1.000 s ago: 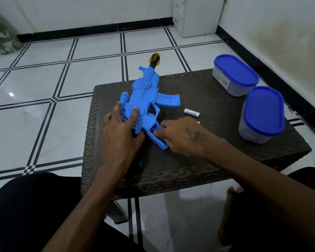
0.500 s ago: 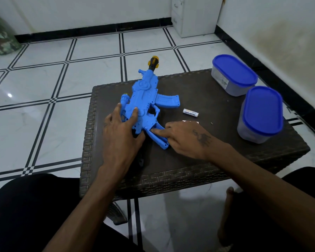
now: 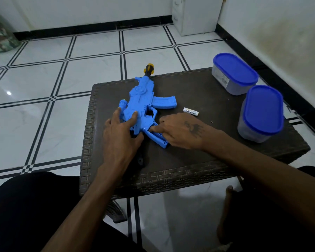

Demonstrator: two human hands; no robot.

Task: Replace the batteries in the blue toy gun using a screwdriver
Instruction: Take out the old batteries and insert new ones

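The blue toy gun (image 3: 142, 102) lies flat on the dark woven table (image 3: 198, 160), its yellow-and-black muzzle pointing away over the far edge. My left hand (image 3: 120, 131) presses down on the gun's rear body, fingers spread over it. My right hand (image 3: 182, 131) rests on the grip, its index finger pushing into the open slot in the grip. A white battery (image 3: 191, 111) lies on the table just beyond my right hand. No screwdriver is visible; a dark part under my left wrist is partly hidden.
Two grey tubs with blue lids stand at the table's right side, one far (image 3: 234, 73) and one near (image 3: 262, 113). A tiny dark speck (image 3: 212, 122) lies by the battery. Tiled floor surrounds the table; my knees are below the near edge.
My right index finger has slid up along the grip into its slot. My left hand and the gun have stayed in place.
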